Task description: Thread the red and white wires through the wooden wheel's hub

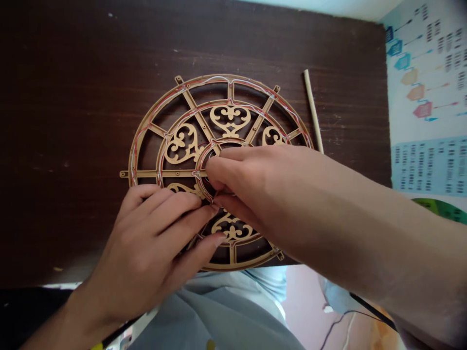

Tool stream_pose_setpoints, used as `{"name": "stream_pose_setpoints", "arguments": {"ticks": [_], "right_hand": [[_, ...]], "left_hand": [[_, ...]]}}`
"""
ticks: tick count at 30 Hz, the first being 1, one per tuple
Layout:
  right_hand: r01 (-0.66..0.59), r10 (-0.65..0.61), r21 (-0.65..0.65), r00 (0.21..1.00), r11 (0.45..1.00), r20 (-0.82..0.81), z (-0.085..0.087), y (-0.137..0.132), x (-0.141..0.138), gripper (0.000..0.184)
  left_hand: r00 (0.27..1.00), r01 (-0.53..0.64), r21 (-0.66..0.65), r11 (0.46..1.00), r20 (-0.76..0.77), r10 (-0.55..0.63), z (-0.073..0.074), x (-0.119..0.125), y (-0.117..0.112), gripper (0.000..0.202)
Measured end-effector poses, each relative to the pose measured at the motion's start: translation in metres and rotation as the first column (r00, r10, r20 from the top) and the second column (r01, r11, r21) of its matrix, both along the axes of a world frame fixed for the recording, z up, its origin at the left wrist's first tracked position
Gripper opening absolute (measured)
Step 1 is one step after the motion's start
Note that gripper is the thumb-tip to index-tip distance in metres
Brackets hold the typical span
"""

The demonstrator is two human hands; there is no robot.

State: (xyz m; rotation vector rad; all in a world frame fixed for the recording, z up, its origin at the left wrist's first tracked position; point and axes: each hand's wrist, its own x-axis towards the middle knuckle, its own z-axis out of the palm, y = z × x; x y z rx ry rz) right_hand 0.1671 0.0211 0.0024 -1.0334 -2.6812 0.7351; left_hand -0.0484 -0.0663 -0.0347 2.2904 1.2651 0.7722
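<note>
Dark wood counter (65, 121) fills most of the shot, a bit scuffed with pale nicks and a faint grain running across it. Toward the lower left my left hand (146, 253) comes in, with its fingers (175, 209) stretched out over the lower part of a round laser-cut wooden wheel (197, 113). That grip's loose, not clenched, with the fingertips just touching the wood. The wheel lies flat on the counter, around the middle, with heart-shaped scrollwork between its spokes and thin red and white wires (251, 85) running along its rings.

Right hand (262, 194) reaches in from the right, fingers bunched at the wheel's inner ring. Can't tell if that grip is actually pinching something or just pressing there. A pale wooden dowel (313, 109) lies on the counter just past the wheel's upper right edge. Below the counter edge there's some grey-blue clothing (215, 311) and a thin dark cable (339, 323). On the far right wall is a poster (426, 87) with colored arrow-shaped labels and columns of tiny text.
</note>
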Motion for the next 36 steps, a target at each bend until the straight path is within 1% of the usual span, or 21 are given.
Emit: {"name": "stream_pose_setpoints", "arguments": {"ticks": [1, 3, 5, 6, 8, 11, 13, 14, 19, 22, 26, 29, 31, 36], "right_hand": [[-0.015, 0.015, 0.007, 1.000, 1.000, 0.025, 0.001, -0.001, -0.002, 0.023], [-0.098, 0.098, -0.010, 0.990, 0.995, 0.100, 0.002, 0.000, -0.004, 0.025], [-0.146, 0.148, -0.026, 0.982, 0.989, 0.117, 0.003, 0.003, -0.003, 0.024], [-0.152, 0.154, -0.028, 0.980, 0.988, 0.123, 0.003, 0.004, -0.002, 0.023], [-0.115, 0.117, -0.020, 0.987, 0.993, 0.111, 0.001, 0.006, 0.001, 0.021], [-0.030, 0.030, -0.056, 1.000, 0.998, -0.009, -0.005, 0.005, 0.007, 0.022], [0.007, -0.015, -0.092, 0.996, 0.996, -0.083, -0.007, 0.003, 0.012, 0.023], [0.018, -0.027, -0.090, 0.994, 0.996, -0.104, -0.007, 0.001, 0.014, 0.024], [0.127, -0.114, 0.070, 0.980, 0.989, -0.163, -0.001, -0.021, 0.029, 0.017], [0.144, -0.115, 0.138, 0.973, 0.980, -0.200, -0.004, -0.038, 0.038, 0.009], [0.188, -0.140, 0.184, 0.960, 0.965, -0.242, -0.014, -0.054, 0.054, 0.014], [0.227, -0.168, 0.204, 0.948, 0.952, -0.272, -0.022, -0.060, 0.065, 0.014], [0.224, -0.161, 0.210, 0.946, 0.952, -0.283, -0.027, -0.061, 0.071, 0.015], [0.235, -0.163, 0.184, 0.927, 0.954, -0.336, -0.037, -0.064, 0.077, 0.014]], "left_hand": [[1.000, -0.005, -0.014, 1.000, 0.007, 0.005, 0.000, -0.001, 0.000, 0.013], [1.000, -0.010, -0.034, 0.999, 0.007, 0.010, 0.000, -0.002, -0.001, 0.013], [1.000, -0.005, -0.040, 0.999, -0.002, 0.005, 0.000, -0.003, -0.001, 0.014], [1.000, -0.001, -0.037, 0.999, -0.006, 0.001, 0.000, -0.003, -0.001, 0.015], [1.000, 0.005, -0.029, 1.000, -0.017, -0.005, 0.000, -0.003, -0.002, 0.016], [0.999, 0.010, -0.042, 0.999, -0.048, -0.012, 0.001, -0.003, -0.002, 0.015], [0.998, 0.010, -0.050, 0.999, -0.063, -0.013, 0.002, -0.003, -0.002, 0.015], [0.998, 0.010, -0.050, 0.999, -0.066, -0.014, 0.002, -0.003, -0.002, 0.015], [0.998, 0.010, -0.065, 0.998, -0.068, -0.015, 0.003, -0.004, -0.001, 0.019], [0.998, 0.020, -0.074, 0.997, -0.065, -0.024, 0.003, -0.004, -0.001, 0.018], [0.997, 0.019, -0.060, 0.998, -0.073, -0.023, 0.003, -0.004, -0.002, 0.018], [0.996, 0.016, -0.052, 0.999, -0.085, -0.020, 0.003, -0.003, -0.002, 0.019], [0.996, 0.009, -0.048, 0.999, -0.090, -0.014, 0.003, -0.002, -0.002, 0.019], [0.995, -0.013, -0.028, 1.000, -0.103, 0.010, 0.007, 0.001, 0.000, 0.018]]}}
